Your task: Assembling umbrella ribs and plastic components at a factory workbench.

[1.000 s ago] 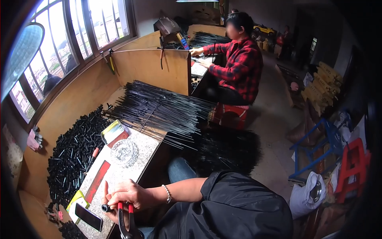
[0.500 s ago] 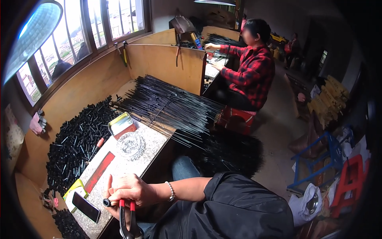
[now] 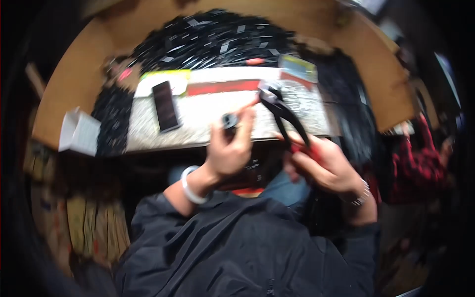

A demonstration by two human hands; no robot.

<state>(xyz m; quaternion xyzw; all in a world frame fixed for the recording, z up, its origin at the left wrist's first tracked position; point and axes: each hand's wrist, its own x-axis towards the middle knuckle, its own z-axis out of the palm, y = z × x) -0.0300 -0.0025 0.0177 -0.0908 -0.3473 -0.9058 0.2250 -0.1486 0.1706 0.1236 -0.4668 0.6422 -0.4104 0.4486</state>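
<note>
The picture is smeared by motion. My left hand [image 3: 225, 156], with a white bangle at its wrist, grips a short black tube [image 3: 230, 122] whose round end points up between thumb and fingers. Beside it, my right hand [image 3: 329, 166] is wrapped round the red grips of a pair of pliers [image 3: 286, 113]. The pliers' dark jaws tilt up and left, close to my left fingertips and apart from the tube. Both hands are over the near edge of a speckled bench top [image 3: 198, 133].
A phone [image 3: 165, 106] lies on the bench, left of a red strip [image 3: 222, 87]. Behind is a heap of black tubes [image 3: 217, 42] against a wooden partition [image 3: 74, 84]. Black rods [image 3: 349, 94] lie at the right; a white box [image 3: 79, 131] is at the left. A person in red plaid [image 3: 418, 168] sits far right.
The view has swung from the room at the right down to the bench in front of me. My left forearm now shows, and the pliers' jaws, pointing downward before, now point up.
</note>
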